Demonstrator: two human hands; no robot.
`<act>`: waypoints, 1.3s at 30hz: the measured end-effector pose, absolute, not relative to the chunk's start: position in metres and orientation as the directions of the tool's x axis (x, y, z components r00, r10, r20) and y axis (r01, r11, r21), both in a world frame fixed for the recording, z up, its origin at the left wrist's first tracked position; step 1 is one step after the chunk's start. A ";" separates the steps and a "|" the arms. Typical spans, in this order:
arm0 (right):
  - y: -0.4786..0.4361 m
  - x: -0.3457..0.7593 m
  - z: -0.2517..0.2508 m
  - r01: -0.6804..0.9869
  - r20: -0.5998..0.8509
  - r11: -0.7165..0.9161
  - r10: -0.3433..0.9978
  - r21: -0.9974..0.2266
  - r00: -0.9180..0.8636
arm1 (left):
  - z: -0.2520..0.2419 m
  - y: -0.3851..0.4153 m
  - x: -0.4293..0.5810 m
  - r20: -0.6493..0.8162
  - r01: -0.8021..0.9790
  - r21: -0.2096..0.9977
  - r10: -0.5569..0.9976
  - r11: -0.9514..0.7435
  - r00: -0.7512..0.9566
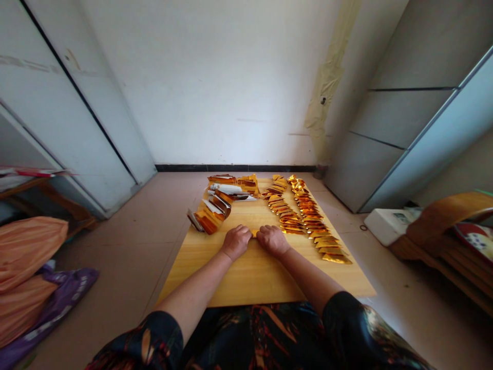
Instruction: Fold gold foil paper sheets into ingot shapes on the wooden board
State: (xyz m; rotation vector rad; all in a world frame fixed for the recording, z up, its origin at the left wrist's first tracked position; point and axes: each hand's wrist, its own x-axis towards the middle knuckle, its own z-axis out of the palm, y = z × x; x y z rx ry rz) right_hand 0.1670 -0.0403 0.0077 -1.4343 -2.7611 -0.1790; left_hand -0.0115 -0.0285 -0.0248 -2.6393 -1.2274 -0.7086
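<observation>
Over the middle of the wooden table, my left hand and my right hand are closed close together. Between them shows a small piece of gold foil paper, gripped from both sides; most of it is hidden by my fingers. To the right of my right hand lies a row of folded gold foil pieces, overlapping one another. A second, longer row of folded gold pieces runs beside it. Beyond my left hand, loose stacks of gold foil sheets lie fanned out, some showing white backs.
A white wall stands behind the table. On the right are a grey refrigerator, a white box and a wooden seat. Orange bags and a purple bag lie on the floor at left.
</observation>
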 end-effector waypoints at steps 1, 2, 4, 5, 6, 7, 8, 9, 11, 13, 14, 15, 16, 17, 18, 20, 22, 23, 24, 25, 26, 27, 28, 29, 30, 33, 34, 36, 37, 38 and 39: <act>-0.040 0.168 0.008 0.811 0.071 0.578 0.808 0.092 -0.584 | -0.025 -0.028 -0.012 0.476 0.745 0.065 0.677 -0.664 0.561; -0.039 0.169 0.008 0.805 0.068 0.586 0.803 0.093 -0.592 | -0.026 -0.028 -0.012 0.475 0.735 0.063 0.668 -0.675 0.573; -0.039 0.172 0.008 0.796 0.062 0.598 0.795 0.092 -0.604 | -0.025 -0.028 -0.012 0.463 0.715 0.049 0.650 -0.697 0.603; -0.039 0.173 0.009 0.794 0.056 0.602 0.792 0.088 -0.607 | -0.024 -0.029 -0.013 0.454 0.708 0.038 0.643 -0.705 0.617; -0.039 0.174 0.009 0.792 0.049 0.605 0.791 0.081 -0.610 | -0.023 -0.030 -0.013 0.446 0.704 0.028 0.639 -0.710 0.627; -0.040 0.175 0.010 0.790 0.040 0.609 0.790 0.072 -0.612 | -0.021 -0.031 -0.014 0.441 0.702 0.019 0.636 -0.712 0.634; -0.042 0.177 0.012 0.787 0.032 0.614 0.787 0.059 -0.616 | -0.019 -0.033 -0.015 0.437 0.700 0.012 0.633 -0.714 0.639; -0.044 0.178 0.013 0.783 0.027 0.621 0.783 0.047 -0.622 | -0.017 -0.034 -0.016 0.434 0.697 0.006 0.630 -0.717 0.644; -0.048 0.181 0.015 0.773 0.026 0.634 0.773 0.030 -0.634 | -0.012 -0.037 -0.017 0.419 0.682 -0.004 0.618 -0.732 0.665; -0.053 0.183 0.017 0.766 0.032 0.642 0.765 0.029 -0.643 | -0.008 -0.039 -0.019 0.388 0.661 -0.015 0.605 -0.750 0.695; -0.055 0.184 0.017 0.764 0.036 0.644 0.763 0.033 -0.645 | -0.007 -0.040 -0.019 0.373 0.653 -0.019 0.600 -0.757 0.707; -0.057 0.185 0.016 0.763 0.038 0.645 0.762 0.039 -0.646 | -0.005 -0.040 -0.019 0.359 0.647 -0.023 0.597 -0.762 0.717; -0.059 0.185 0.016 0.762 0.041 0.646 0.761 0.045 -0.648 | -0.004 -0.041 -0.019 0.348 0.643 -0.026 0.596 -0.766 0.724; -0.061 0.185 0.015 0.761 0.044 0.646 0.760 0.053 -0.648 | -0.003 -0.041 -0.019 0.339 0.642 -0.030 0.596 -0.766 0.728; -0.063 0.185 0.014 0.761 0.047 0.645 0.760 0.062 -0.648 | -0.002 -0.042 -0.019 0.329 0.642 -0.034 0.598 -0.766 0.731; -0.065 0.184 0.014 0.762 0.054 0.642 0.761 0.082 -0.647 | 0.000 -0.044 -0.020 0.306 0.643 -0.044 0.602 -0.765 0.737; -0.067 0.182 0.015 0.765 0.055 0.637 0.764 0.096 -0.643 | 0.002 -0.046 -0.021 0.285 0.644 -0.044 0.608 -0.764 0.741; -0.068 0.181 0.016 0.767 0.051 0.634 0.767 0.099 -0.640 | 0.003 -0.048 -0.022 0.277 0.644 -0.039 0.611 -0.764 0.742; -0.069 0.180 0.017 0.770 0.044 0.630 0.771 0.100 -0.636 | 0.004 -0.049 -0.023 0.273 0.643 -0.031 0.612 -0.765 0.742; -0.070 0.179 0.019 0.775 0.036 0.624 0.776 0.100 -0.629 | 0.005 -0.050 -0.024 0.273 0.642 -0.022 0.614 -0.766 0.741; -0.071 0.178 0.020 0.781 0.029 0.617 0.782 0.100 -0.622 | 0.006 -0.051 -0.024 0.274 0.641 -0.014 0.614 -0.767 0.741; -0.071 0.177 0.021 0.786 0.025 0.609 0.789 0.102 -0.614 | 0.006 -0.052 -0.025 0.277 0.640 -0.007 0.613 -0.769 0.740; -0.072 0.176 0.022 0.792 0.026 0.601 0.795 0.106 -0.606 | 0.006 -0.052 -0.026 0.280 0.640 -0.001 0.614 -0.769 0.738; -0.073 0.174 0.022 0.796 0.027 0.595 0.799 0.112 -0.601 | 0.007 -0.053 -0.026 0.282 0.640 0.003 0.615 -0.768 0.737; -0.073 0.173 0.022 0.799 0.029 0.590 0.802 0.119 -0.597 | 0.007 -0.053 -0.026 0.283 0.643 0.006 0.618 -0.766 0.734; -0.075 0.168 0.023 0.804 0.027 0.579 0.809 0.136 -0.587 | 0.006 -0.055 -0.024 0.282 0.656 0.008 0.631 -0.755 0.723; -0.075 0.166 0.023 0.806 0.023 0.576 0.811 0.140 -0.584 | 0.006 -0.055 -0.023 0.281 0.663 0.006 0.638 -0.748 0.717; -0.076 0.163 0.025 0.810 0.015 0.568 0.817 0.147 -0.576 | 0.004 -0.056 -0.020 0.278 0.683 -0.004 0.655 -0.731 0.703; -0.076 0.162 0.026 0.809 0.008 0.568 0.818 0.151 -0.576 | 0.003 -0.057 -0.019 0.274 0.694 -0.011 0.666 -0.720 0.694; -0.076 0.162 0.027 0.807 0.000 0.570 0.817 0.156 -0.577 | 0.002 -0.058 -0.018 0.268 0.706 -0.019 0.677 -0.708 0.686; -0.076 0.162 0.028 0.802 -0.009 0.575 0.813 0.162 -0.582 | 0.001 -0.058 -0.017 0.260 0.715 -0.027 0.686 -0.698 0.680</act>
